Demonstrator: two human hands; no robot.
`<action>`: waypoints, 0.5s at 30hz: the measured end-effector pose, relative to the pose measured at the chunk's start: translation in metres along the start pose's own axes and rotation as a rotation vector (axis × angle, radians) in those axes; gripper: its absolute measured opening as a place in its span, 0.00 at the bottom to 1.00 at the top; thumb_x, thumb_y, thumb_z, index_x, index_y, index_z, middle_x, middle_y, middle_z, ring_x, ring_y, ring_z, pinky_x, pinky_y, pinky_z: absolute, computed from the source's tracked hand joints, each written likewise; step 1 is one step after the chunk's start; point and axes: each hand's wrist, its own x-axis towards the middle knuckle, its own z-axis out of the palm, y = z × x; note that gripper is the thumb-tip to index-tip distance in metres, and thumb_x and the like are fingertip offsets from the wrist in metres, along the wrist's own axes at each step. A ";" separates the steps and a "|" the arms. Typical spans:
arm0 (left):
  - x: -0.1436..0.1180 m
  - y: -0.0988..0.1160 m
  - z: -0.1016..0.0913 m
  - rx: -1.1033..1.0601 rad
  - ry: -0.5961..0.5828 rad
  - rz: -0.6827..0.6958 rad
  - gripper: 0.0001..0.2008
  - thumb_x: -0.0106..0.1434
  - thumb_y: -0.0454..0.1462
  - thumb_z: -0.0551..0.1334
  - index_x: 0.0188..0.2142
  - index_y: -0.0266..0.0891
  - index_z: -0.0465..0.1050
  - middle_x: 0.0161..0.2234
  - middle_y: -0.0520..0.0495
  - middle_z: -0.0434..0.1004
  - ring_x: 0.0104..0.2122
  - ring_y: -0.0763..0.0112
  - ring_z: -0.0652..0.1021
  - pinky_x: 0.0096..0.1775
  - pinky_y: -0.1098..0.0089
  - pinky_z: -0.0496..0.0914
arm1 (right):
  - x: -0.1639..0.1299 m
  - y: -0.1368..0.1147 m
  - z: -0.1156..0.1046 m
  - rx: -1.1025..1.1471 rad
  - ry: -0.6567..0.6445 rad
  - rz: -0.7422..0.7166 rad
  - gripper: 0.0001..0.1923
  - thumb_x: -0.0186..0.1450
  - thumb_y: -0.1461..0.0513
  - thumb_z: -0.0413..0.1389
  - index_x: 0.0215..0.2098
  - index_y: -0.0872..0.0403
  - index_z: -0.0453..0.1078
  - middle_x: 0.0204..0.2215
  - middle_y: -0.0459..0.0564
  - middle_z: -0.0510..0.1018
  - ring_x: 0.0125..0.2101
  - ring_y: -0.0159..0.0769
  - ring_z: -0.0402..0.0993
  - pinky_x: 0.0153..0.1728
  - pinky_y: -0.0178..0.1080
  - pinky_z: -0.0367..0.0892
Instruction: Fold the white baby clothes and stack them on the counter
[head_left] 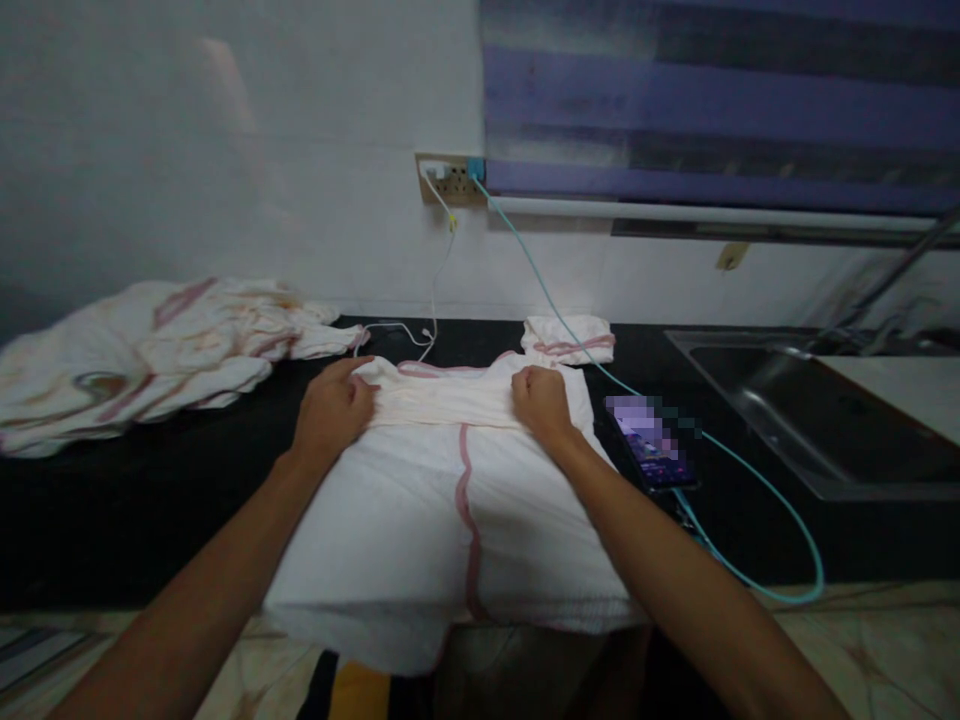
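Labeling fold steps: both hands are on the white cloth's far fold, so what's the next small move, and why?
Probably slide both hands outward along the fold to flatten it. The left hand and right hand press down on a bunched band across the white cloth, which looks wrinkled between them, while the near half lies smooth and hangs over the counter edge. The phone sits close on the right.

I see both hands pressed on a white garment [420, 490] with pink trim, spread over the black counter [135, 500]. My left hand [334, 405] lies flat on its upper fold; my right hand [540, 400] is curled into a fist on the same fold. Just right of the right hand lies a phone [651, 445] on a teal cable [780, 520]. Beyond that hand sits a small folded cloth [568, 338]. Well left of the left hand lies a heap of laundry [142, 355].
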 end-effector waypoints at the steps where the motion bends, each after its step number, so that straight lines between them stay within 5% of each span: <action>1: 0.000 -0.002 0.000 0.060 -0.008 0.068 0.19 0.71 0.43 0.55 0.52 0.38 0.77 0.60 0.38 0.75 0.63 0.49 0.71 0.68 0.47 0.59 | -0.001 -0.001 0.000 0.023 0.006 -0.019 0.25 0.74 0.59 0.44 0.26 0.56 0.75 0.25 0.54 0.77 0.29 0.39 0.72 0.39 0.39 0.64; 4: 0.002 -0.005 0.003 0.236 -0.091 0.307 0.19 0.72 0.43 0.53 0.52 0.36 0.76 0.63 0.37 0.72 0.64 0.51 0.70 0.68 0.50 0.60 | -0.005 -0.004 0.003 0.149 0.013 -0.097 0.30 0.76 0.53 0.45 0.17 0.52 0.62 0.17 0.46 0.66 0.21 0.32 0.62 0.30 0.37 0.55; 8: 0.003 -0.002 0.009 0.293 -0.159 0.402 0.21 0.71 0.44 0.57 0.58 0.36 0.70 0.70 0.35 0.61 0.69 0.49 0.63 0.70 0.50 0.54 | -0.009 -0.008 0.009 0.253 -0.055 -0.122 0.30 0.76 0.53 0.44 0.15 0.52 0.56 0.14 0.42 0.58 0.19 0.29 0.55 0.26 0.38 0.47; 15: -0.007 -0.019 0.018 0.357 -0.405 0.279 0.29 0.73 0.49 0.51 0.66 0.34 0.65 0.69 0.35 0.63 0.67 0.50 0.67 0.70 0.52 0.54 | -0.008 -0.009 0.007 -0.077 -0.234 -0.121 0.27 0.75 0.52 0.47 0.22 0.54 0.73 0.22 0.52 0.76 0.25 0.36 0.69 0.29 0.39 0.53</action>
